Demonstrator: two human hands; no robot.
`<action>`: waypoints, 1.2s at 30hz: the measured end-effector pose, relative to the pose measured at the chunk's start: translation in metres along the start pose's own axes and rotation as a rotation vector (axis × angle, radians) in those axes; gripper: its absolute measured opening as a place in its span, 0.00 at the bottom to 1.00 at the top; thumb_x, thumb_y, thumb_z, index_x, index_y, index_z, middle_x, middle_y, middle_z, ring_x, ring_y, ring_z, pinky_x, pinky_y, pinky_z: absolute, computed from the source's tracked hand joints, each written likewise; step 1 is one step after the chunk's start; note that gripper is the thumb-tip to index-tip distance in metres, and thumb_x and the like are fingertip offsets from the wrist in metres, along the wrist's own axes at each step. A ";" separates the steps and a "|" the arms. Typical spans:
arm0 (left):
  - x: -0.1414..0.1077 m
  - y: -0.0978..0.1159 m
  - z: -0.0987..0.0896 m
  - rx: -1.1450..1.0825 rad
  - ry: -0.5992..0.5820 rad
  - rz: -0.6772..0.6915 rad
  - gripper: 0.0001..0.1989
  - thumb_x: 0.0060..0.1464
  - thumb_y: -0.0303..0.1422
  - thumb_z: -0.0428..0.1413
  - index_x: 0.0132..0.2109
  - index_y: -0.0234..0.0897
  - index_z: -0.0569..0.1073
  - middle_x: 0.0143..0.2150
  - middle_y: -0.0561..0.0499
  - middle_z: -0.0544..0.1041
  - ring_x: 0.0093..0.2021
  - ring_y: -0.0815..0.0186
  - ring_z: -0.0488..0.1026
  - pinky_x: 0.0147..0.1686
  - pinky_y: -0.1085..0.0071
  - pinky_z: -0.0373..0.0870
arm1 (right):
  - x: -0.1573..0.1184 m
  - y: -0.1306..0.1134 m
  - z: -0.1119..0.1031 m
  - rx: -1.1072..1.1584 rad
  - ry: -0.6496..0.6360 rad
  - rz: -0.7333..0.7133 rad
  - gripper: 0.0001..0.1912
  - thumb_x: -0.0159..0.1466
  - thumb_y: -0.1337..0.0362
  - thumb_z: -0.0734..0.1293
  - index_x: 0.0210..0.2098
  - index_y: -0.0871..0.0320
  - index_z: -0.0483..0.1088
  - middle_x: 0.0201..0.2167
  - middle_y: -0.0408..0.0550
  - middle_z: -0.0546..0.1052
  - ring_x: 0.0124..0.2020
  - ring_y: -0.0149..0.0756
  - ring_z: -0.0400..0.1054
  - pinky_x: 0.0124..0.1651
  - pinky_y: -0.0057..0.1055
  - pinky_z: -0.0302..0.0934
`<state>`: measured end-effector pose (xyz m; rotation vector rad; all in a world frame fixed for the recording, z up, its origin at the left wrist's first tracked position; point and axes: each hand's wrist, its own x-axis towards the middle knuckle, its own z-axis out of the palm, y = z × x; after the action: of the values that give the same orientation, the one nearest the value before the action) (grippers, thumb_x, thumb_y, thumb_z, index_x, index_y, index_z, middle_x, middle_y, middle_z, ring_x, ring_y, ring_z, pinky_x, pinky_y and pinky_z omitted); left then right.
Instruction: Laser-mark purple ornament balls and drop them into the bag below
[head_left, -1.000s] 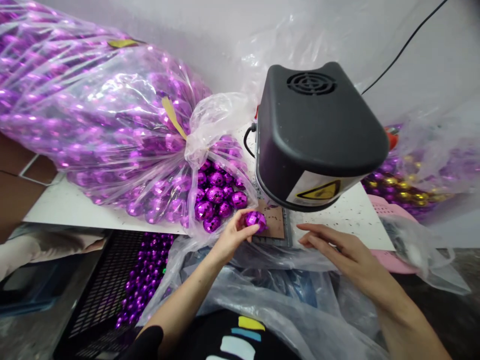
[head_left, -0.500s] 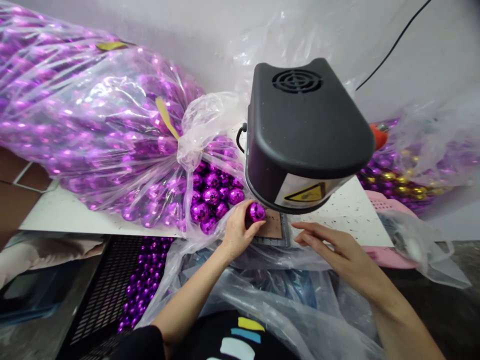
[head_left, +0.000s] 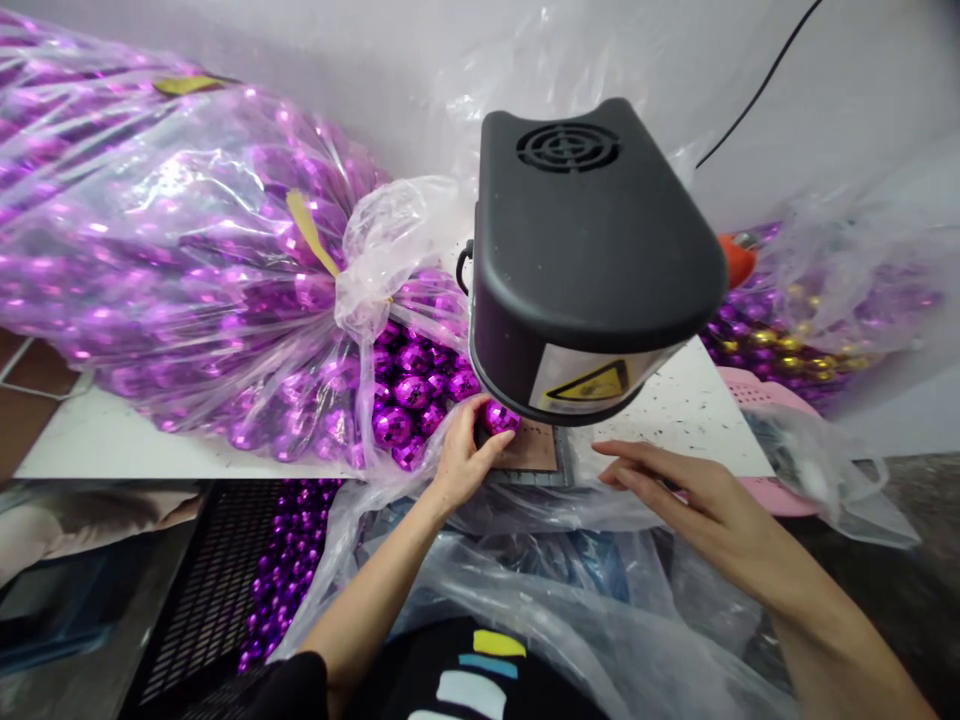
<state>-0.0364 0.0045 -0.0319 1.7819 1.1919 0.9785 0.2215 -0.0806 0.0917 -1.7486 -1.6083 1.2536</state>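
A shiny purple faceted ball (head_left: 500,418) is held by my left hand (head_left: 463,452), with the thumb in front and the fingers curled behind it. Beneath the ball lies a brown plate (head_left: 536,447) set in a grey frame, partly covered by the black machine head (head_left: 596,250) above. Several more purple balls (head_left: 411,391) spill from a bag's mouth just left of that hand. My right hand (head_left: 675,485) hovers to the right of the plate, fingers loosely stretched and apart from the thumb, holding nothing I can see.
A large clear bag (head_left: 187,250) full of purple balls leans at the left. Purple balls fill a black crate (head_left: 202,570) below the white table (head_left: 112,435). Clear plastic sheeting (head_left: 517,590) hangs over the near edge. A pink basket (head_left: 772,395) stands right, near purple and gold balls (head_left: 810,345).
The whole view has shifted slightly, so things appear a little further left. My left hand keeps its hold on the ball. My right hand sits slightly further from the machine head.
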 end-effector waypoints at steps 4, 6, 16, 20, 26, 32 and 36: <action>-0.002 0.008 0.001 0.198 0.025 0.095 0.24 0.61 0.40 0.58 0.60 0.37 0.65 0.55 0.41 0.75 0.55 0.54 0.72 0.55 0.57 0.69 | -0.001 -0.003 0.002 -0.041 -0.004 -0.013 0.31 0.64 0.40 0.60 0.55 0.54 0.71 0.46 0.52 0.77 0.46 0.36 0.72 0.50 0.34 0.69; -0.003 0.011 0.002 0.259 0.020 0.155 0.23 0.61 0.39 0.59 0.60 0.36 0.65 0.53 0.40 0.76 0.54 0.54 0.73 0.54 0.57 0.70 | -0.002 -0.005 0.016 -0.129 -0.086 -0.036 0.28 0.65 0.41 0.58 0.53 0.52 0.72 0.49 0.51 0.77 0.49 0.38 0.72 0.55 0.38 0.68; 0.007 0.009 -0.005 0.283 -0.079 0.282 0.24 0.61 0.38 0.58 0.60 0.35 0.65 0.56 0.38 0.74 0.58 0.53 0.71 0.56 0.54 0.69 | -0.017 -0.003 0.200 0.238 -1.101 -0.320 0.23 0.72 0.60 0.51 0.60 0.53 0.68 0.56 0.42 0.73 0.57 0.23 0.68 0.62 0.21 0.61; 0.006 0.004 -0.016 0.206 -0.072 0.273 0.26 0.60 0.40 0.60 0.61 0.36 0.65 0.57 0.39 0.74 0.58 0.54 0.71 0.58 0.56 0.68 | -0.015 -0.002 0.200 0.203 -1.046 -0.270 0.22 0.71 0.58 0.54 0.60 0.52 0.67 0.56 0.42 0.73 0.57 0.27 0.69 0.63 0.25 0.61; -0.008 0.003 -0.018 0.068 -0.016 0.137 0.25 0.59 0.41 0.61 0.60 0.38 0.66 0.56 0.41 0.75 0.57 0.55 0.73 0.56 0.57 0.69 | -0.014 -0.010 0.122 0.028 -0.808 -0.153 0.22 0.65 0.59 0.62 0.59 0.48 0.68 0.57 0.44 0.73 0.61 0.39 0.64 0.68 0.41 0.56; -0.007 0.003 -0.010 -0.013 0.032 0.040 0.24 0.58 0.41 0.61 0.58 0.39 0.68 0.55 0.44 0.75 0.56 0.56 0.73 0.56 0.57 0.69 | -0.002 -0.017 0.065 0.007 -0.607 -0.009 0.22 0.68 0.48 0.58 0.53 0.49 0.72 0.52 0.45 0.75 0.53 0.34 0.69 0.61 0.35 0.61; 0.003 0.003 -0.004 0.009 0.045 -0.026 0.21 0.58 0.42 0.61 0.55 0.39 0.72 0.51 0.45 0.76 0.53 0.56 0.73 0.55 0.57 0.69 | 0.003 -0.020 0.053 0.029 -0.524 0.016 0.26 0.67 0.43 0.57 0.54 0.52 0.71 0.51 0.47 0.76 0.52 0.34 0.70 0.58 0.33 0.63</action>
<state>-0.0377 0.0070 -0.0271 1.7554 1.2466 1.0039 0.1662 -0.0860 0.0808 -1.4902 -1.8336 1.8427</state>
